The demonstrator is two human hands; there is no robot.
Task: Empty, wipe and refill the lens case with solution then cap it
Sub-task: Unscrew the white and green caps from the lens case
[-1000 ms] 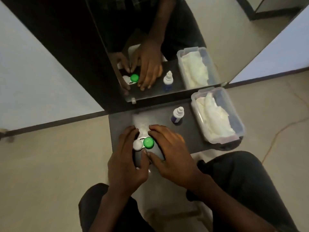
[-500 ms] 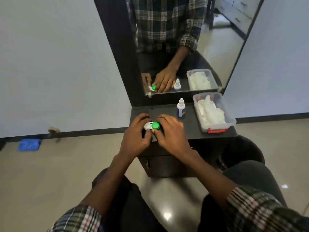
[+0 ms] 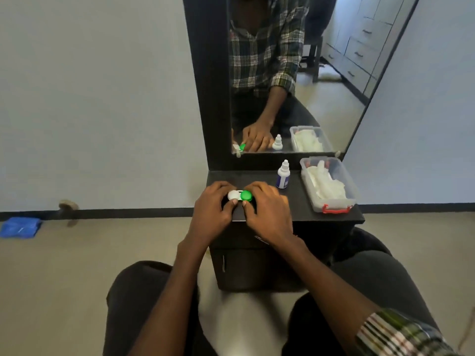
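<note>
Lens case (image 3: 240, 195): on the dark bench (image 3: 298, 201), near its front edge, directly ahead of the seated person. Two capped wells, white cap (image 3: 233, 195) on the person's left, green cap (image 3: 246, 195) on the right; long axis runs left to right, square across the person's front.

Left hand (image 3: 212, 208): fingers curled round the white-capped end, thumb tip against the case's near side. Gripping.

Right hand (image 3: 267, 210): fingers curled over the far side of the green-capped end, thumb at the near edge. Gripping.

Governing relation: the case lies between the two hands, each hand on the cap of its own side, neither nearer than the other. Judged: both caps on, so unscrewing comes first; either hand may twist its cap while the other steadies the body.

Solution bottle (image 3: 283, 175): upright, behind and to the right of the case, nearer the right hand.

Clear tub (image 3: 334, 203) of white wipes (image 3: 326, 185): right end of the bench, well apart from the case.
</note>
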